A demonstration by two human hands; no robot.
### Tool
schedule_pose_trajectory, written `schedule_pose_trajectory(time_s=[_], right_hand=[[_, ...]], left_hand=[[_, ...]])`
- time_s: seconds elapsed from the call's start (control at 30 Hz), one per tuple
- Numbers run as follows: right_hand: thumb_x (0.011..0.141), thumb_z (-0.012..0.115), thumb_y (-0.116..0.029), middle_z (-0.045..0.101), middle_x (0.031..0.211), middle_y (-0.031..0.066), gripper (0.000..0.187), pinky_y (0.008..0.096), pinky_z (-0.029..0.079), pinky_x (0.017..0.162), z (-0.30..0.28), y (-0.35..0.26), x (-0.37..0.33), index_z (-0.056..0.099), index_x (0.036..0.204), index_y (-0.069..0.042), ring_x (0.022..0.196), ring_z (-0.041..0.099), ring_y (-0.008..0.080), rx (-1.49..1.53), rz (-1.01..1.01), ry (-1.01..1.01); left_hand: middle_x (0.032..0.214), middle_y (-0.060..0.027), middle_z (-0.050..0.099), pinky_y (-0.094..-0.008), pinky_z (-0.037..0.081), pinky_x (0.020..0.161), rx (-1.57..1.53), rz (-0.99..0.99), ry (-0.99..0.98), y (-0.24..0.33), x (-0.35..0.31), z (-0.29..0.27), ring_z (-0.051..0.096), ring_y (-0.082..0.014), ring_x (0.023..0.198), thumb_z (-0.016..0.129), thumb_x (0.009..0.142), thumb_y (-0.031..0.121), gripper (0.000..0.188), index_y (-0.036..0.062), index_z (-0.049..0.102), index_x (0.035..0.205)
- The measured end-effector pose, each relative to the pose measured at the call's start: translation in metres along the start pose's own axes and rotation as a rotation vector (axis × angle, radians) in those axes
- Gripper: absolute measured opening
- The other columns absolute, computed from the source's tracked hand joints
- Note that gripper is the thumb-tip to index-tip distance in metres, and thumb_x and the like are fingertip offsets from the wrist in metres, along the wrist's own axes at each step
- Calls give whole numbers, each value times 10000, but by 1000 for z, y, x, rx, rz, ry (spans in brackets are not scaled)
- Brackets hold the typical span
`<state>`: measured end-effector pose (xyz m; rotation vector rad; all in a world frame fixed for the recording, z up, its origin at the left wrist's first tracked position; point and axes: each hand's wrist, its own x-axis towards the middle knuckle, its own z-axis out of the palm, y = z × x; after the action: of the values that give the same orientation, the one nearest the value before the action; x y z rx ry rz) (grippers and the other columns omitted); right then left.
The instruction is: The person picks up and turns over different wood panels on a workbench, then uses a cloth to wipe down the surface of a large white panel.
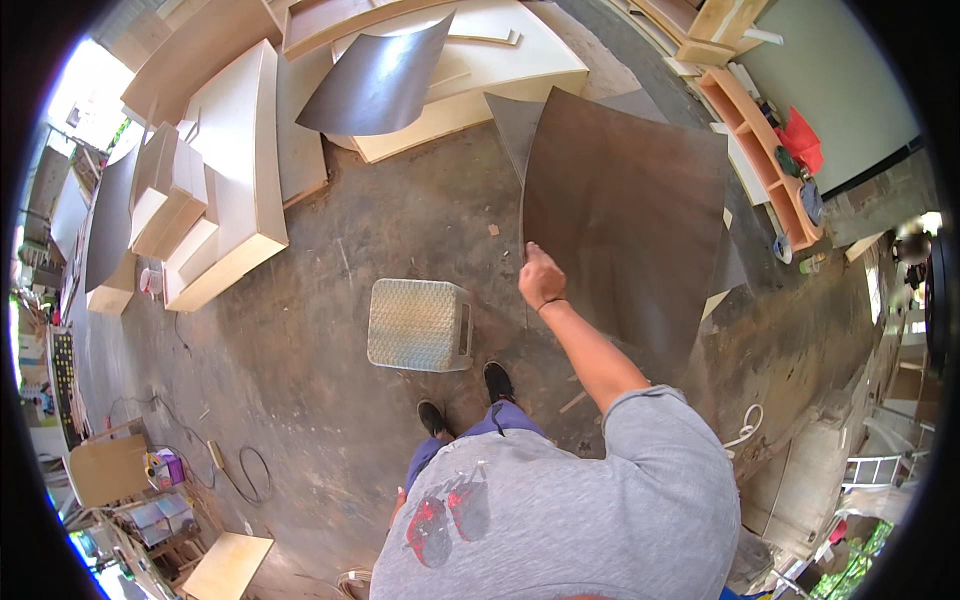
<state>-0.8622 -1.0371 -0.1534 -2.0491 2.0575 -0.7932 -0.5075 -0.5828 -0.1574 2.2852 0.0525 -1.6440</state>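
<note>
Right hand (542,278): fingers closed, gripping the left edge of a big brown sheet (625,210).
Sheet: bowed, spreading right of and beyond those fingers.
Left hand (399,498): mostly hidden by the shirt (600,480); cannot tell its grip.
Stool (415,322): left of the right fingers.
Risk: a one-handed edge hold might let the sheet slip or crease.
Writing: none readable on sheet or stool.

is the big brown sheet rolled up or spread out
Spread out: the large, dark brown, rectangular sheet at the right hand shows one broad face, with no roll or fold visible.
</note>
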Motion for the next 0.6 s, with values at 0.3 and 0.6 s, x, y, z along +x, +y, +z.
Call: schedule_pose_trajectory(time_s=[0.3,0.6], right_hand=[[872,530,-287,576,702,273,361,484,449,600,-246,43,90,559,737,47,693,580,440,-124,115,447],[869,533,-427,619,1017,243,514,360,425,877,-522,-71,156,605,1047,50,991,581,331,-128,-103,546]], left_hand=[[932,-123,600,-438,482,664,-55,20,-57,-15,14,21,583,-281,800,421,825,618,649,54,533,1125],[1031,-165,591,-484,476,720,-77,16,-186,-49,53,21,583,-339,878,415,781,696,767,56,505,1194]])
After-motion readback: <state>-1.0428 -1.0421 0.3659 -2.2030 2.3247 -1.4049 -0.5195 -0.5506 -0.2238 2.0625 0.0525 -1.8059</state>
